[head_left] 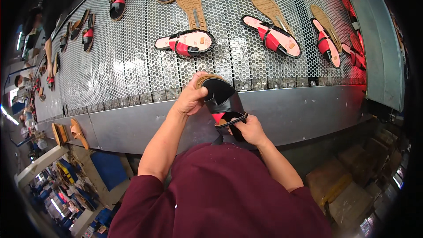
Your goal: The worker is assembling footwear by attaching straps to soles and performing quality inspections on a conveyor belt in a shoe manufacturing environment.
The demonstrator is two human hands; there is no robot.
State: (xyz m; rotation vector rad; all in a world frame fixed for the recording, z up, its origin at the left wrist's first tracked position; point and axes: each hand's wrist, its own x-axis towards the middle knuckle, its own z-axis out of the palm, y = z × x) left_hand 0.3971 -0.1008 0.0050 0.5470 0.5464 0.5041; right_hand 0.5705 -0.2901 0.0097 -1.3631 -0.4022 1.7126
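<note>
Gripped at both ends: black sandal [223, 101], toe end pinched in left hand [190, 99], heel end clasped in right hand [250, 128]. Both hands closed on it. Held sole-down over near edge of perforated metal conveyor [132, 66], above plain grey steel apron [304, 108] along that edge. Upper of smooth black material in wide crossing bands, red lining showing through the opening, tan ribbed sole edge visible at the toe.

Just beyond sandal on conveyor: finished red-and-black sandal [186, 43] lying sideways with pale pink footbed. Beside that, farther out, tan sole [192, 1] turned tread-up, grooved. Right of sandal: second red-and-black sandal [272, 36] at an angle, another tan sole [269, 6] behind it. Far right: further sandal pair [328, 44] near conveyor's raised grey side wall [381, 39]. Left of sandal, well apart: row of dark sandals [88, 31] along curved conveyor edge. Two tan soles [70, 133] standing on apron's left end. Nothing between hands and conveyor. Maroon shirt [220, 194] filling foreground below sandal; cardboard boxes [348, 189] on floor lower right.
</note>
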